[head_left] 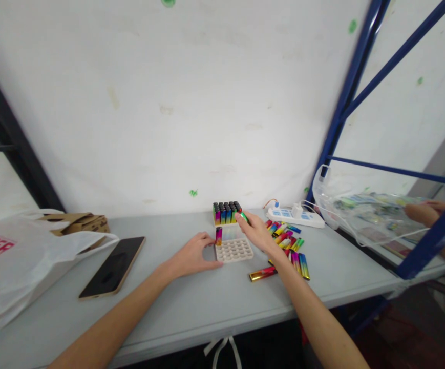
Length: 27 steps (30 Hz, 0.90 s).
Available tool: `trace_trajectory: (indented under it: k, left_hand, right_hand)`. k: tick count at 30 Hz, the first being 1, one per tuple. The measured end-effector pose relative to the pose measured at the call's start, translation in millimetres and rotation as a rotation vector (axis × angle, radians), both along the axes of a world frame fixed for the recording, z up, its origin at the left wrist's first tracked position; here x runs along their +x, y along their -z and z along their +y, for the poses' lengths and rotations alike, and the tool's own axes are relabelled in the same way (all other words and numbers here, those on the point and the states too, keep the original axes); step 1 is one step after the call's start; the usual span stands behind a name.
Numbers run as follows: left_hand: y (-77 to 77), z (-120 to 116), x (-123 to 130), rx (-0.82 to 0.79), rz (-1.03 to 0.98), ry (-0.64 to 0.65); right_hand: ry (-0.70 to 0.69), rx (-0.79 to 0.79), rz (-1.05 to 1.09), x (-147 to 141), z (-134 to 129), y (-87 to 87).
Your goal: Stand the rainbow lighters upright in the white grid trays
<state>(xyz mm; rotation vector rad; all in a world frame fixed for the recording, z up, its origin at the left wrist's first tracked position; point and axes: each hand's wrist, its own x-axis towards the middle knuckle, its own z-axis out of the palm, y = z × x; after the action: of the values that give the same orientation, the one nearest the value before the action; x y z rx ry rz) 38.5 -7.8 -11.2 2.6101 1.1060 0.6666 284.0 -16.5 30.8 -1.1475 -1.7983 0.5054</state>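
A pale tray with rows of round holes [234,250] lies on the table before me. One rainbow-coloured lighter [218,236] stands upright at its back left corner. My left hand [196,254] steadies the tray's left side, thumb at the front corner and fingertips by the standing lighter. Above the tray's back right, my right hand [256,230] pinches another lighter [242,217], tilted, its red and green end showing. Right of the tray lies a loose pile of shiny lighters [287,241]. Behind it stands a filled block of lighters with black tops [227,212].
A white power strip [297,216] with a plug lies at the back right. To the left are a dark phone [113,266], a white plastic bag [26,261] and folded cardboard [80,224]. Beyond the blue frame [339,123], another person's hand [424,212] is near clear plastic bags.
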Motion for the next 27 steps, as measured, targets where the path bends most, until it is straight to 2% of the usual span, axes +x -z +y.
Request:
trace_trajectory:
  k: [5, 9, 16, 19, 21, 24, 27]
  left_hand:
    - [0.2, 1.0, 0.1, 0.009, 0.003, 0.01]
    - [1.0, 1.2, -0.4, 0.002, -0.004, 0.008]
    - [0.1, 1.0, -0.2, 0.006, -0.023, 0.024]
    - [0.1, 0.7, 0.4, -0.008, -0.02, 0.017]
    - [-0.3, 0.1, 0.8, -0.017, -0.021, 0.008]
    - [-1.9, -1.4, 1.3, -0.021, -0.017, 0.001]
    - [-3.7, -2.6, 2.0, -0.021, -0.005, -0.008]
  right_hand:
    - [0.164, 0.077, -0.068, -2.3, -3.1, -4.5]
    - [0.192, 0.105, -0.057, -1.0, -4.1, -4.9]
    - [0.098, 0.093, -0.119, -3.8, -5.6, -3.4]
    - [0.015, 0.077, -0.135, -5.0, -6.4, -1.8]
    - [-0.058, 0.091, -0.193, -5.7, -6.0, 0.2]
    - [-0.096, 0.17, -0.336, -7.0, -4.7, 3.2]
    - [-0.122, 0.139, -0.422, -7.8, -3.3, 4.9]
